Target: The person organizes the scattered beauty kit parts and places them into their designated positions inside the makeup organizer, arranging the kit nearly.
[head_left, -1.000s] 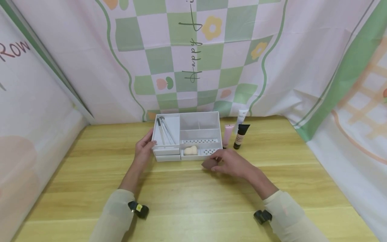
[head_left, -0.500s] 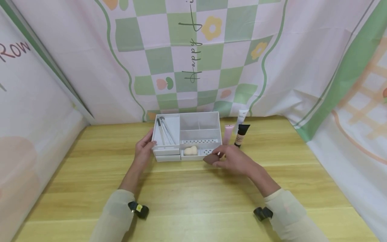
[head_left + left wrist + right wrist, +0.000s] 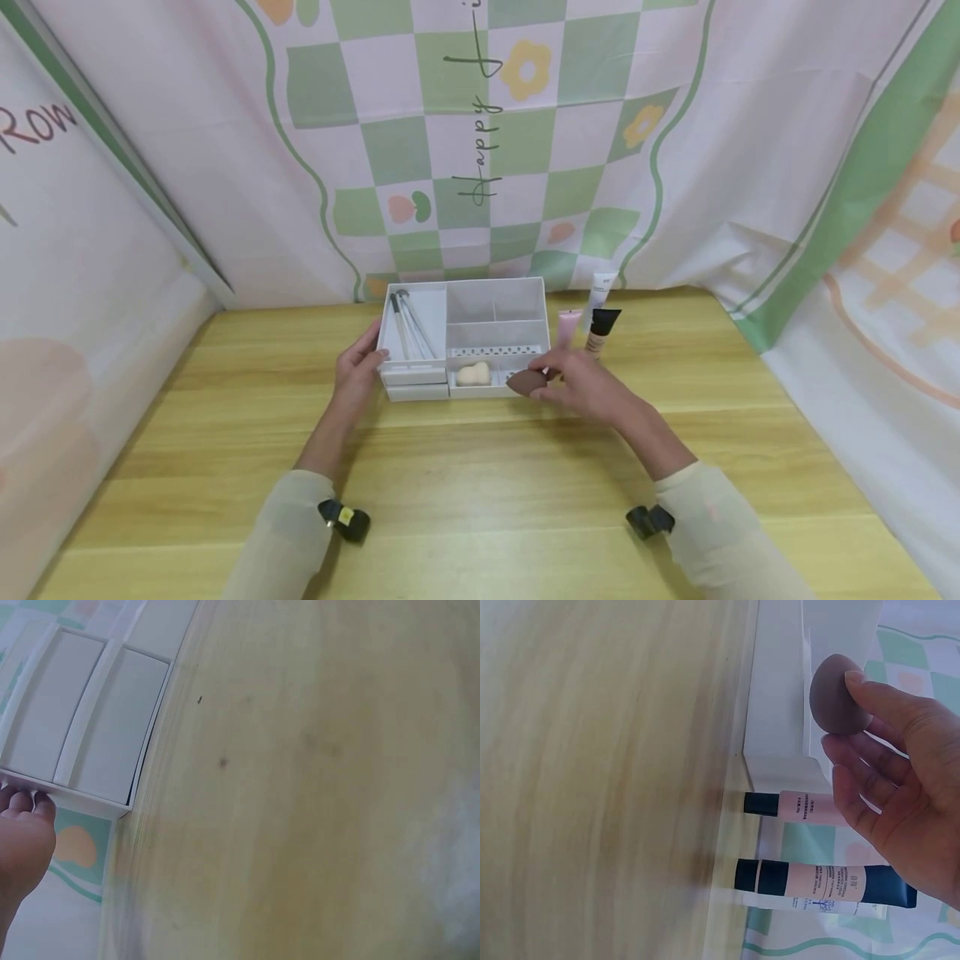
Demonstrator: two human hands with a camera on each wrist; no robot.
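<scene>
A brown, egg-shaped makeup sponge (image 3: 527,382) is pinched between the thumb and fingers of my right hand (image 3: 588,387). It hangs over the front right compartment of a white makeup organizer (image 3: 495,322), its pointed end toward the left. In the right wrist view the sponge (image 3: 838,696) stands out at the fingertips, close over the organizer's front wall (image 3: 776,690). A cream-coloured sponge (image 3: 472,374) lies in the compartment to its left. My left hand (image 3: 358,367) grips the organizer's left side, thumb at the front corner; in the left wrist view, its fingers (image 3: 21,801) meet the side wall.
Makeup brushes (image 3: 408,325) lie in the organizer's left tray, above two drawers (image 3: 112,727). Right of the organizer stand a pink tube (image 3: 568,327), a black-capped tube (image 3: 603,323) and a white tube (image 3: 598,292). A patterned cloth (image 3: 517,150) hangs behind the wooden table (image 3: 450,500).
My right hand has lifted the brown sponge from in front of the organizer up and back over its front right compartment. The left hand and the organizer have stayed put.
</scene>
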